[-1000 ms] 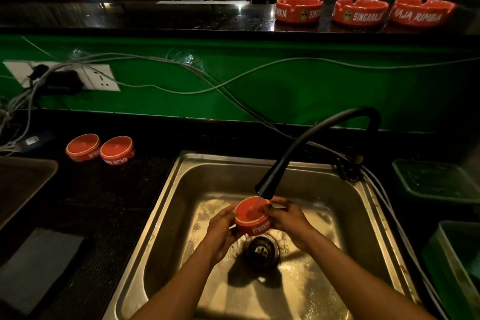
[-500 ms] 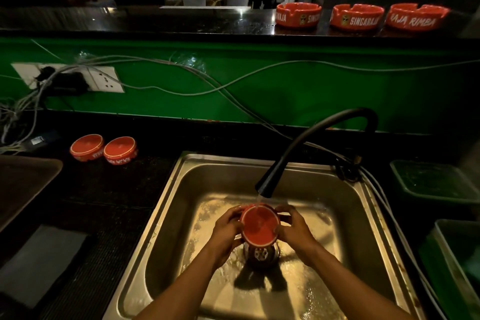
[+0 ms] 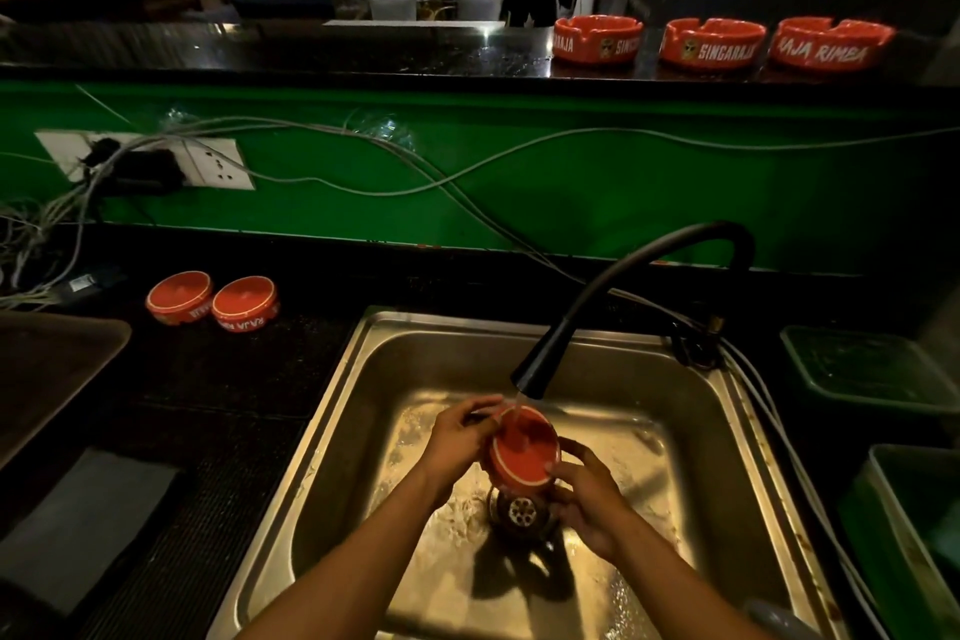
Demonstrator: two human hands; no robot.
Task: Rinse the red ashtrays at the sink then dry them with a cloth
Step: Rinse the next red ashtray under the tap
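A red ashtray (image 3: 524, 447) is held over the steel sink (image 3: 332, 431), bottom side facing me, under water running from the black faucet (image 3: 535, 369). My left hand (image 3: 460, 437) grips its upper left rim. My right hand (image 3: 587, 494) holds its lower right edge. Two red ashtrays (image 3: 179, 297) (image 3: 245, 303) lie upside down on the dark counter left of the sink. Three more red ashtrays (image 3: 597, 39) (image 3: 712, 42) (image 3: 831, 42) stand upright on the upper bar ledge at the back right.
A grey cloth (image 3: 78, 525) lies on the counter at the lower left, beside a dark tray (image 3: 47, 369). Green bins (image 3: 872, 369) (image 3: 914, 535) stand right of the sink. Cables (image 3: 363, 161) run along the green wall from a socket (image 3: 208, 166). The drain (image 3: 519, 509) sits below the ashtray.
The ashtray has turned and tilted under the stream. My left hand moved up to its top rim and my right hand dropped to its lower edge.
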